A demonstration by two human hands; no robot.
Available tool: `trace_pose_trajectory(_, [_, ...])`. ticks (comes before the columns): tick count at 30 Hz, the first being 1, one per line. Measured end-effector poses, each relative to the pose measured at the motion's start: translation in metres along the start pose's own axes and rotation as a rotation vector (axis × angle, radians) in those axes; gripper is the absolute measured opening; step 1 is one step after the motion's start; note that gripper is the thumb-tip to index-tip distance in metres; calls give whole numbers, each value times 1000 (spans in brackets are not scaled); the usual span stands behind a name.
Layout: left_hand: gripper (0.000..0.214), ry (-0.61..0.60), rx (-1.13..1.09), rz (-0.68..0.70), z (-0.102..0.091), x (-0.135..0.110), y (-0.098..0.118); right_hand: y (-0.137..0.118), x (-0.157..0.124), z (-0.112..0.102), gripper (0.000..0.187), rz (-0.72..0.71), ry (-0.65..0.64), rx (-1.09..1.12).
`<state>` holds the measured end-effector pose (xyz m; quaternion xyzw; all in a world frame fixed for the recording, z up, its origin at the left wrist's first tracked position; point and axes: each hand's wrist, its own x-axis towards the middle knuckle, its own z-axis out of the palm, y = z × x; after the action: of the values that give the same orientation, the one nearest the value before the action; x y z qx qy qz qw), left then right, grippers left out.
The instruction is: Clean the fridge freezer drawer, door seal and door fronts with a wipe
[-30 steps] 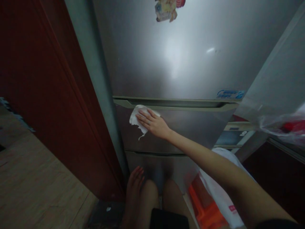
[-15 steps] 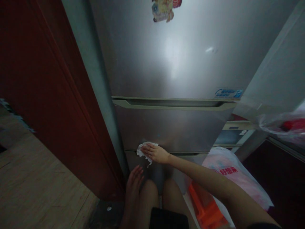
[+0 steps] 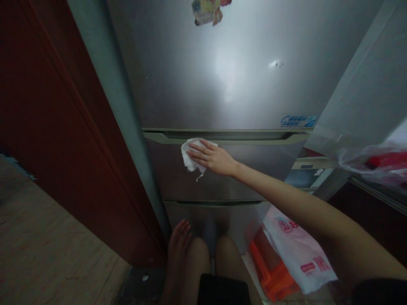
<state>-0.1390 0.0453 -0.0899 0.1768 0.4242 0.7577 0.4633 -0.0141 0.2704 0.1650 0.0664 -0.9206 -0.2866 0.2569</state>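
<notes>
My right hand (image 3: 216, 159) presses a crumpled white tissue (image 3: 188, 153) flat against the middle drawer front of a silver refrigerator (image 3: 178, 178), just under its pale handle strip (image 3: 254, 142). A ring shows on one finger. From the tissue's lower edge dangles a torn shred. Low on the left, beside my knee, my left hand (image 3: 180, 233) is raised with its fingers extended and nothing in them, close to the lowest drawer front (image 3: 235, 224).
A dark red door frame (image 3: 79, 127) stands at the left of the refrigerator. To the right are a white plastic bag (image 3: 305, 254) with red print, an orange container (image 3: 270, 271) and a clear plastic bag (image 3: 359, 159). A magnet (image 3: 206, 12) sits on the upper door.
My right hand has moved up with the tissue, from the seam above the lowest drawer to just below the handle strip. My left hand stays beside the knee. The view has shifted slightly.
</notes>
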Motion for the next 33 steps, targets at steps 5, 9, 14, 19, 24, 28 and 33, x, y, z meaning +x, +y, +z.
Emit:
trace_pose_trajectory(5, [47,46,49,-25,8,0,-5,-5,4,-3,40,171,111,3])
trace_pose_trajectory(9, [49,80,44,-19,10,-2,-2,-41,-13,33,38,136,92,-35])
trace_pose_trajectory(14, [52,116,24,-35,10,-4,3,-85,-52,84,36,65,16,2])
trace_pose_trajectory(19, [50,96,54,-68,11,-2,2,-109,-95,113,36,-18,-110,111])
trace_pose_trajectory(24, [46,12,55,-50,9,-2,-2,-100,-110,110,36,-110,-225,247])
trace_pose_trajectory(28, [47,4,39,-24,9,-4,-5,-72,-89,79,36,-160,-257,226])
trace_pose_trajectory(33, [49,46,67,-40,12,-5,-3,-19,-52,14,37,-59,-171,109])
